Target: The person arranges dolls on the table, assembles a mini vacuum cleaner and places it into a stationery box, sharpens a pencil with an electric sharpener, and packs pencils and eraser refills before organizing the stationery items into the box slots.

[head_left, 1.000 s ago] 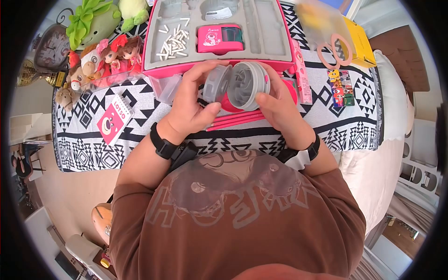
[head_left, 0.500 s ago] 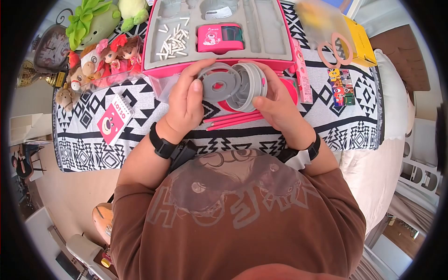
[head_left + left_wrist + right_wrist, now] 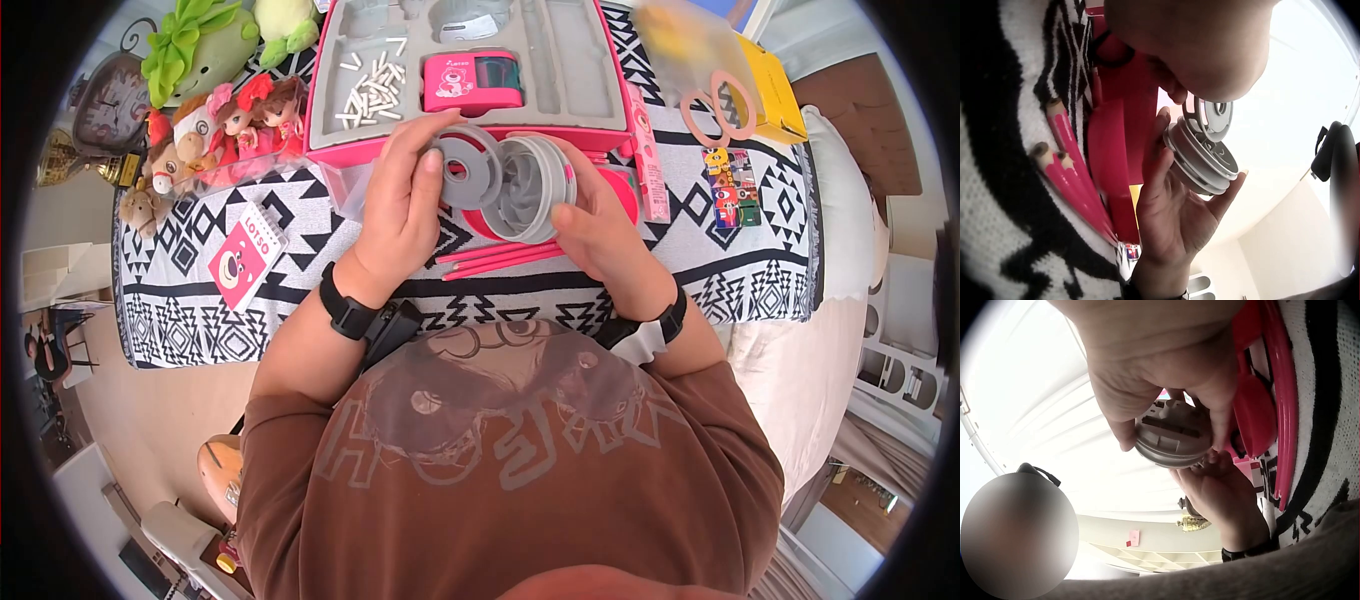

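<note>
The pink box (image 3: 465, 143) blocks the way beyond the fingers (image 3: 402, 155); pencils (image 3: 500, 262) lie below. Free surface (image 3: 690, 250) stretches toward the cards (image 3: 735, 190).

head: high, facing down | wrists: low, close, inward | shared: grey container (image 3: 530, 190)

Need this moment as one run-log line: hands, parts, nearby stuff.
left hand: holds disc | right hand: holds cup | cup: open | disc: at cup's rim, contact unclear | pencils: on cloth
</note>
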A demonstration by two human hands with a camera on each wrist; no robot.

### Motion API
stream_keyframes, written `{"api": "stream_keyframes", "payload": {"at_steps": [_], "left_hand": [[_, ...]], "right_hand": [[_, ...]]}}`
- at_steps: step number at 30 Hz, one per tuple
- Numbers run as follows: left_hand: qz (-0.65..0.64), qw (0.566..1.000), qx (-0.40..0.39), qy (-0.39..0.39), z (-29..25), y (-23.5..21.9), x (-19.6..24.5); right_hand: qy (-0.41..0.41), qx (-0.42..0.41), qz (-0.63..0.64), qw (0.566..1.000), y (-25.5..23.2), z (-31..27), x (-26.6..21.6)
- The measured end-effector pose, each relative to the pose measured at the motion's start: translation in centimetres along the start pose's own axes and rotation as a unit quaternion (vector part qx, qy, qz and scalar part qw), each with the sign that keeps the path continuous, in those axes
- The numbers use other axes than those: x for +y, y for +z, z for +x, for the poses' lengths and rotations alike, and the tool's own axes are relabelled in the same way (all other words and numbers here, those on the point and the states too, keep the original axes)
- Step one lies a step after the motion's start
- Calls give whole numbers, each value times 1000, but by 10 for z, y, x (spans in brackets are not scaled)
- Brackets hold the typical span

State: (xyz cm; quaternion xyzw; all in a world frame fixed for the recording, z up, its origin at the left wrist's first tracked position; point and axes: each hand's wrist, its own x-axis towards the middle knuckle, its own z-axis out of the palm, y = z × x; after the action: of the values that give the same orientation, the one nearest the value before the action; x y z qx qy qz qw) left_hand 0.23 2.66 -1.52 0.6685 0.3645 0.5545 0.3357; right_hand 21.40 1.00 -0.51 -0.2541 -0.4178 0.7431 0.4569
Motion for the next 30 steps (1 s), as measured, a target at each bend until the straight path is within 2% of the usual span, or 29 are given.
{"api": "stream_keyframes", "payload": {"at_steps": [1, 2, 4, 10, 16, 23, 30], "left_hand": [[71, 996, -32, 46, 2, -3, -3], [71, 996, -32, 46, 2, -3, -2], [108, 989, -81, 54, 1, -2, 0], [80, 987, -142, 14, -1, -3, 5], [87, 982, -161, 41, -2, 1, -2], [107, 982, -154, 25, -5, 2, 0], [101, 984, -142, 37, -4, 1, 5]], "right_hand": [[6, 1, 2, 1000, 0, 0, 0], [7, 0, 2, 1000, -1, 0, 0], [11, -20, -37, 999, -1, -1, 1], [20, -30, -34, 999, -3, 1, 4], [36, -71, -36, 996, 0, 2, 7], [33, -76, -34, 996, 2, 2, 8], [-26, -71, -92, 993, 5, 3, 7]]}}
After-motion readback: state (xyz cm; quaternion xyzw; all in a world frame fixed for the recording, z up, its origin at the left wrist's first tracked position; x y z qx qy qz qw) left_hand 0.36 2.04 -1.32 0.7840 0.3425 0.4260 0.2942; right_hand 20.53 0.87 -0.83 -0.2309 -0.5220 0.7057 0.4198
